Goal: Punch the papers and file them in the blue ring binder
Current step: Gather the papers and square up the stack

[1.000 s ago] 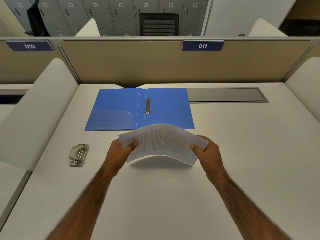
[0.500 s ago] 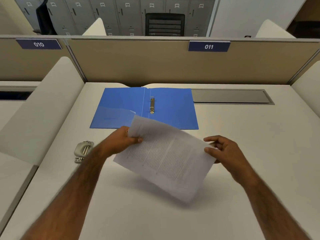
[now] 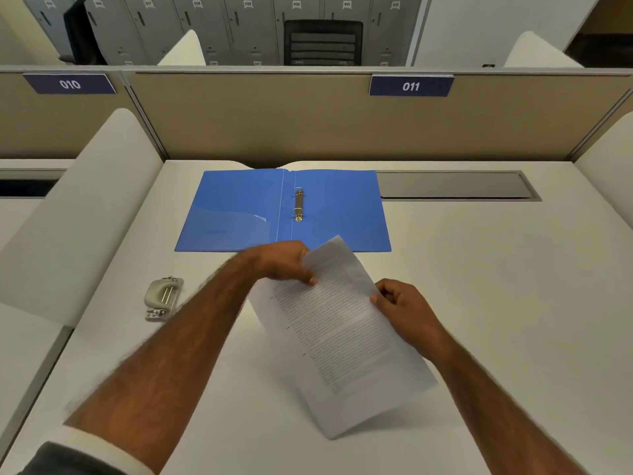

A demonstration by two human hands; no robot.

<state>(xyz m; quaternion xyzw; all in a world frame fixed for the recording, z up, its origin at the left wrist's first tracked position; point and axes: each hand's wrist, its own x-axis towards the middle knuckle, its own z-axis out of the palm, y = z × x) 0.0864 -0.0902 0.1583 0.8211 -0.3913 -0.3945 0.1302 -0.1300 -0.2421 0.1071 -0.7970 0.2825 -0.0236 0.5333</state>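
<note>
The papers (image 3: 337, 332) slant — left grip (image 3: 287, 263) pinches the top edge, right grip (image 3: 403, 306) the right edge.

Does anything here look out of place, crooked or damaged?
Nothing looks damaged or spilled. Only the papers are askew, held slanted over the desk by the left hand and right hand. The blue ring binder lies open and flat; the hole punch sits apart.

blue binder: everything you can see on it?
The blue ring binder lies open and flat on the desk, inside up; it looks like thin plastic. A metal two-ring mechanism sits right of the spine, a clear pocket on the left cover. No sheets filed. The held papers overlap its near edge in view; contact unclear.
</note>
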